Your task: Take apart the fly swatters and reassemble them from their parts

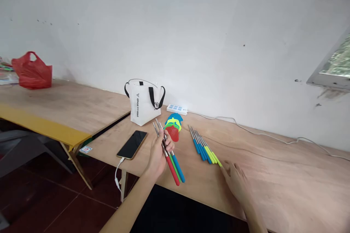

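Note:
My left hand [159, 153] is closed around three metal rods with red, green and blue grips [173, 164], held just above the wooden table [287, 182]. Their metal ends point toward the white bag. My right hand [237, 182] lies on the table with its fingers spread, fingertips close to the grip ends of a row of several rods with blue and yellow-green handles [203, 147]. A small pile of red, yellow-green and blue swatter heads [173, 125] lies between the two rod groups, just beyond my left hand.
A black phone [132, 144] on a white cable lies left of my hand. A white tote bag with black straps [144, 103] and a white power strip [177, 109] stand by the wall. A red plastic bag [32, 71] sits on the neighbouring table at far left.

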`<state>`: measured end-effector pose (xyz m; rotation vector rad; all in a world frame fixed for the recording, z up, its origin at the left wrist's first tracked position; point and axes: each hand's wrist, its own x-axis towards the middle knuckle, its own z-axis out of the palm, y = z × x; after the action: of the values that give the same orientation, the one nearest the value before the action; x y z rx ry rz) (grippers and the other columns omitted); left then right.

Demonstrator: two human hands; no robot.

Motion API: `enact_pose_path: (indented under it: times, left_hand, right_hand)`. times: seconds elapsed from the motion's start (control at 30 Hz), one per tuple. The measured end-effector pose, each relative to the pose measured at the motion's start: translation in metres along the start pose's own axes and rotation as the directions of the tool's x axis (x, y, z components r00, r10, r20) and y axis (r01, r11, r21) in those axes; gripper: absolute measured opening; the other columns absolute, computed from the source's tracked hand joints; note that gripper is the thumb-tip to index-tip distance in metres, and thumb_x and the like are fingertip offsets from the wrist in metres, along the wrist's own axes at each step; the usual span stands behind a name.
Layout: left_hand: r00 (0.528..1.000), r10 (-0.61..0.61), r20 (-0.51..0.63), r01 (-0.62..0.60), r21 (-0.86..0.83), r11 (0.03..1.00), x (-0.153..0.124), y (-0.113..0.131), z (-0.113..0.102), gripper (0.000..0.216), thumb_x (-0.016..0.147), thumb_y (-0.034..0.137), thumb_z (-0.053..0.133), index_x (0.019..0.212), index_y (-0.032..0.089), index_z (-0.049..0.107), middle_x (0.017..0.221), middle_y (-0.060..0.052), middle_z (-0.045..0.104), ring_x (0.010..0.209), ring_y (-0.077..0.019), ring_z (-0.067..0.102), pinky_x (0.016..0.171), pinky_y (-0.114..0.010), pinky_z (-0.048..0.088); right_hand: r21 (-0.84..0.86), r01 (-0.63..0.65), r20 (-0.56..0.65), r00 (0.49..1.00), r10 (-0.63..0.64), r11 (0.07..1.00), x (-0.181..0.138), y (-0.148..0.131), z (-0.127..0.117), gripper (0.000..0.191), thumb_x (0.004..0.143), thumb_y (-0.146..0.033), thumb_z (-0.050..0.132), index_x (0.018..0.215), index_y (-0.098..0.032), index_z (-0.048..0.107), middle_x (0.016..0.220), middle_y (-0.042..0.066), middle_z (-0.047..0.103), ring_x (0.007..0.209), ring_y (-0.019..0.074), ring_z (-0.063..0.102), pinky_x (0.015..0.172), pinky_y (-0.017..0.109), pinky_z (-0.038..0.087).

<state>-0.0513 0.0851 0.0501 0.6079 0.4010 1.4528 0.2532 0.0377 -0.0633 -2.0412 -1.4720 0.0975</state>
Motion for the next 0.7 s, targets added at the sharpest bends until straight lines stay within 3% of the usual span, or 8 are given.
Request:
enact_pose_path:
  times: [0.07,0.2,0.33,0.43,0.5,0.6,0.7]
  left_hand:
    - [1.000,-0.010,-0.008,0.010,-0.014,1.000,0.003,0.003,-0.003,0.048,0.081,0.057,0.080,0.085,0.017,0.053,0.059,0.009,0.040,0.046,-0.0038,0.035,0.046,-0.017,0.034]
    - [0.997,-0.052,-0.049,0.050,-0.027,0.998,0.005,-0.004,-0.007,0.039,0.088,0.051,0.075,0.086,0.017,0.055,0.063,0.006,0.052,0.050,-0.0058,0.049,0.048,-0.017,0.041]
    - [0.985,-0.076,-0.154,0.076,-0.006,0.997,0.006,-0.017,-0.009,0.026,0.098,0.039,0.065,0.089,0.016,0.057,0.092,-0.008,0.073,0.081,-0.0170,0.073,0.073,-0.027,0.059]
    - [0.986,-0.107,-0.126,0.106,-0.015,0.994,0.008,-0.027,-0.012,0.027,0.101,0.039,0.060,0.087,0.016,0.057,0.107,-0.014,0.075,0.102,-0.0248,0.074,0.093,-0.038,0.058]
    - [0.986,-0.115,-0.117,0.114,-0.018,0.993,0.009,-0.035,-0.014,0.029,0.101,0.039,0.059,0.084,0.016,0.057,0.114,-0.016,0.075,0.110,-0.0274,0.072,0.102,-0.043,0.055]
    - [0.977,-0.128,-0.168,0.125,-0.029,0.992,0.010,-0.045,-0.017,0.028,0.102,0.037,0.058,0.084,0.016,0.056,0.119,-0.016,0.073,0.110,-0.0283,0.072,0.104,-0.045,0.054]
    - [0.972,-0.109,-0.207,0.105,-0.030,0.994,0.012,-0.051,-0.020,0.022,0.102,0.035,0.058,0.094,0.015,0.060,0.116,-0.015,0.074,0.100,-0.0268,0.075,0.096,-0.044,0.059]
  right_hand:
    - [-0.063,-0.051,-0.006,0.999,0.050,0.997,0.006,0.017,0.008,0.034,0.088,-0.045,0.046,0.095,-0.022,0.070,0.091,0.011,0.066,0.083,0.0279,0.065,0.076,0.040,0.048]
    - [0.028,-0.125,-0.058,0.990,0.126,0.992,0.013,0.022,0.015,0.028,0.084,-0.038,0.044,0.073,-0.022,0.065,0.072,0.010,0.068,0.072,0.0267,0.066,0.069,0.037,0.047]
    - [0.144,-0.162,-0.079,0.982,0.174,0.976,0.015,0.011,0.006,0.036,0.082,-0.045,0.044,0.075,-0.020,0.069,0.071,0.012,0.072,0.071,0.0283,0.069,0.063,0.036,0.049]
    - [0.349,-0.156,-0.079,0.978,0.195,0.924,0.004,-0.013,0.000,0.045,0.078,-0.057,0.052,0.081,-0.018,0.074,0.073,0.012,0.074,0.072,0.0294,0.070,0.064,0.038,0.052]
    - [0.475,-0.120,-0.050,0.985,0.163,0.872,-0.010,-0.038,0.001,0.053,0.078,-0.065,0.055,0.086,-0.017,0.076,0.074,0.011,0.074,0.070,0.0284,0.070,0.066,0.038,0.054]
    - [0.604,-0.054,0.094,0.996,-0.003,0.795,-0.038,-0.079,0.009,0.054,0.080,-0.068,0.062,0.095,-0.019,0.077,0.081,0.010,0.075,0.073,0.0267,0.070,0.066,0.035,0.055]
    - [0.702,-0.045,0.251,0.950,-0.188,0.711,-0.058,-0.111,0.019,0.051,0.085,-0.066,0.062,0.098,-0.019,0.076,0.087,0.010,0.074,0.078,0.0264,0.069,0.069,0.035,0.055]
